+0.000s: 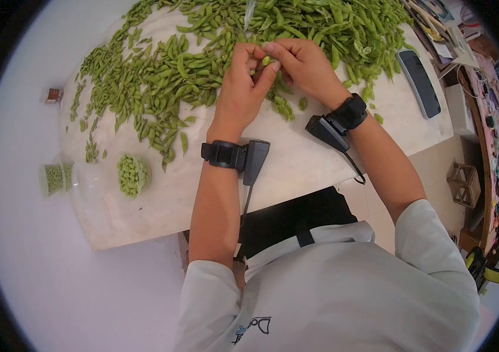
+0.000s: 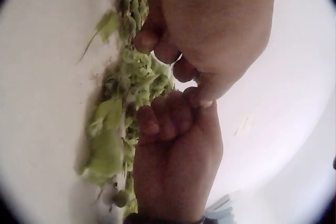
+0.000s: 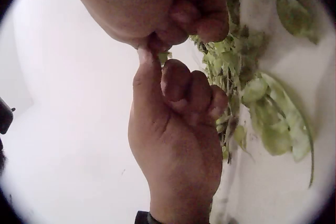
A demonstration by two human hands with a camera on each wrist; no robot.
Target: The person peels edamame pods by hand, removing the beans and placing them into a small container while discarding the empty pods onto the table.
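I see a pale round table (image 1: 296, 170) with a wide pile of green bean pods (image 1: 161, 70) spread over its far half. Both hands meet above the near edge of that pile. My left hand (image 1: 239, 88) has its fingers curled in, with thumb and forefinger pinching one pod (image 1: 266, 60). My right hand (image 1: 308, 67) is curled the same way and nips the same pod from the other side, so the fingertips of both hands touch around it. Only a small green bit of the pod shows between the fingertips, so I cannot tell which way its long axis runs. It is held up off the table, right at the tips of both hands. A small bowl of shelled beans (image 1: 132, 175) stands well to the left, and a phone (image 1: 418, 82) lies to the right.
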